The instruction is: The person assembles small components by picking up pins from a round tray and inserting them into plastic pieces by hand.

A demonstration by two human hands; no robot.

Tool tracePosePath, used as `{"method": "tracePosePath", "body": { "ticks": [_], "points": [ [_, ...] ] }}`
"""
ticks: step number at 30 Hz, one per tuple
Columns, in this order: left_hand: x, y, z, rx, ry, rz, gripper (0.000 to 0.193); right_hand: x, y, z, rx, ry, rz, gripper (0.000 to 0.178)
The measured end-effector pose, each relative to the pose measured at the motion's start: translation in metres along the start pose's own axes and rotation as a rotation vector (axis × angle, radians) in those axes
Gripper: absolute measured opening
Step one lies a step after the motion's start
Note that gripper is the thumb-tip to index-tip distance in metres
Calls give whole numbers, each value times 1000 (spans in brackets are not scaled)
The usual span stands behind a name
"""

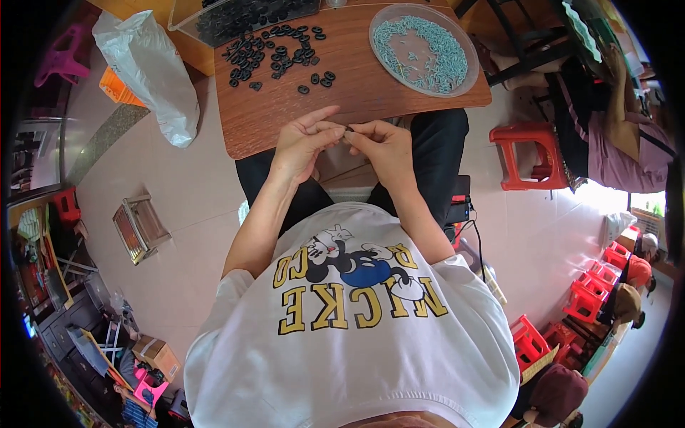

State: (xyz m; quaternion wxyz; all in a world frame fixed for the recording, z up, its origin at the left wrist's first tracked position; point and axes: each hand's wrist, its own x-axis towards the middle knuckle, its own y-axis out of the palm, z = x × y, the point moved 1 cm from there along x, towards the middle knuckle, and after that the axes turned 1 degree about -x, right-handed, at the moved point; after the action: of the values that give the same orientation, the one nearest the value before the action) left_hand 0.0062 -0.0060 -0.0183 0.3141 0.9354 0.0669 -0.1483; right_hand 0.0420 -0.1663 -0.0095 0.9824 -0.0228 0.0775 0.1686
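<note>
Scanning black parts [276,66]: I see them loose on the brown table [349,43], upper left-centre.
Left hand [303,146]: loosely curled, one finger extended, tips at small dark piece [348,131]; can't tell if gripping.
Small dark piece: upper centre, between hands.
Right hand [385,148]: pinching it.
Round tray [421,71]: upper right-centre, light-blue bits [453,57] inside.

Head-worn fisheye view, facing steeply down; near both hands [295,146] [386,148]

Figure: items counted at one table [246,128].
We count one left hand [303,143], one right hand [385,148], one dish [469,73], one clear bin [191,28], one white bag [146,64]; black parts [246,63] and pale-blue pieces [453,53] defy counting.
</note>
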Motion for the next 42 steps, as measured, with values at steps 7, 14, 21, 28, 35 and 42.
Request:
{"method": "tracePosePath", "body": {
  "ticks": [7, 14, 21, 28, 35, 42],
  "points": [
    [3, 2, 2, -47, -32, -80, 46, -6, 10, 7, -127, -159, -164, 13],
    [5, -1, 8, -50, -29, -81, 47, -9, 10, 5, -234, -287, -191, 12],
    [4, -5, 8, 34, -8, -24, 50, -2, 5, -9, 4, -45, -36, 14],
    [7, -10, 9, -85, -55, -24, 46, -9, 18, 4, -246, -294, -172, 13],
    [5, -13, 15, -173, -81, -46, 46, -9, 17, 0, -126, -169, -142, 13],
    [0, -15, 11, -47, -56, -36, 47, -2, 17, -10, 57, -8, -51, 12]
  ]
}}
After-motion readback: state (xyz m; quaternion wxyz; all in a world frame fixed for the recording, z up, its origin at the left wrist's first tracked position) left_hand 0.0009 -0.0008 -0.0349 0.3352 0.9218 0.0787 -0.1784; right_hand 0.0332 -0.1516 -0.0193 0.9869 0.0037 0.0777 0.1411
